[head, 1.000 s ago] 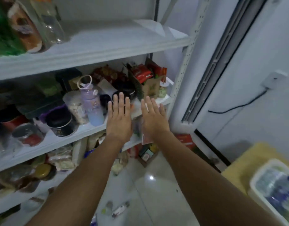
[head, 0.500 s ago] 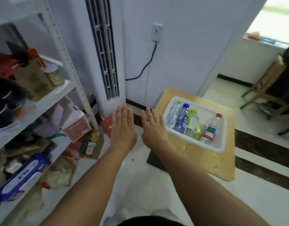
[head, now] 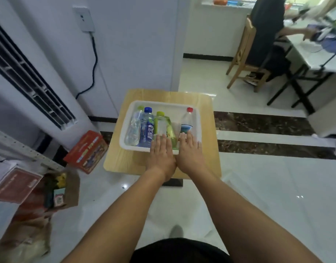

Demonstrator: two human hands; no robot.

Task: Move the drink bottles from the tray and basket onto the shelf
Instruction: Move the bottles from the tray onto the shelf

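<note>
View from a head camera looking down over two bare forearms stretched forward; the left hand (head: 162,155) and the right hand (head: 191,151) are held flat, palms down, fingers straight and close together, gripping nothing; the two hands sit side by side, nearly touching at the thumbs.

Both hands hang over the near edge of a white tray (head: 199,118), which sits on a small wooden table (head: 123,160) on a pale tiled floor; four drink bottles lie in the tray, caps pointing away; from left to right, a clear bottle (head: 134,128) with a green cap, a blue bottle (head: 147,128) with a blue cap, a yellow-green bottle (head: 163,124) with a yellow-green cap, and a clear bottle with a red cap (head: 187,120), set apart near the tray's right wall; the left hand's fingertips overlap the bottom end of the yellow-green bottle, the right hand's those of the red-capped one; whether they touch cannot be told.

At the left edge, part of a white shelf frame (head: 21,149) shows, with a red box (head: 86,151) on the floor between it and the table; a tall white air conditioner (head: 30,73) stands behind; far right, a person (head: 267,35) sits on a wooden chair (head: 243,54).
</note>
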